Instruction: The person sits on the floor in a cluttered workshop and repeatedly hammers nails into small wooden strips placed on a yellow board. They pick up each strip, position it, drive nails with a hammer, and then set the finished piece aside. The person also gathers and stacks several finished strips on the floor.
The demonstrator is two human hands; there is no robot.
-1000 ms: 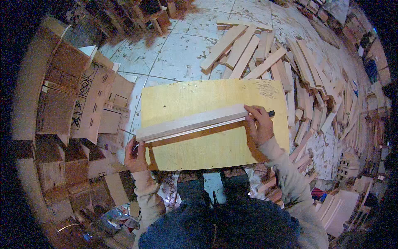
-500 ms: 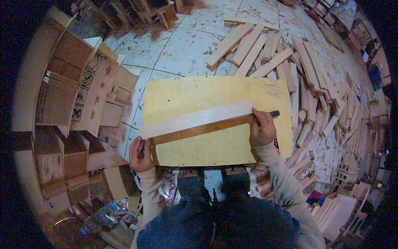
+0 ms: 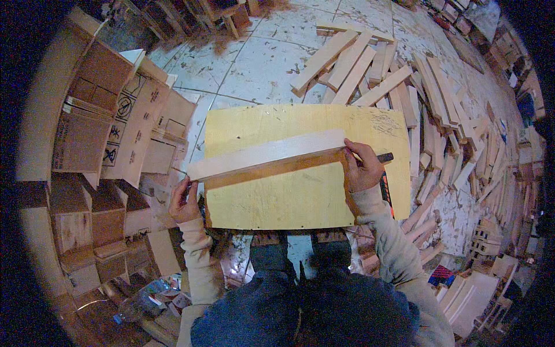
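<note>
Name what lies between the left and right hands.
In the head view, a pale wooden plank spans the stretch from left hand to right hand, over the yellow panel.

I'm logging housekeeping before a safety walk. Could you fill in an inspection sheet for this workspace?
Surface: yellow rectangular wooden panel, dark marks at its far right corner.
Work in hand: long, pale rectangular wooden bar, slanting across the panel, left end past its left edge.
Clutter: heap of pale wooden strips beyond and right; debris-strewn white tiled floor; black handle-like thing past the bar's right end.
Hands: bare left hand and bare right hand hold the bar's opposite ends.
Cables: nothing seen for certain.
Surroundings: brown box-like panels, some printed, at left.
</note>
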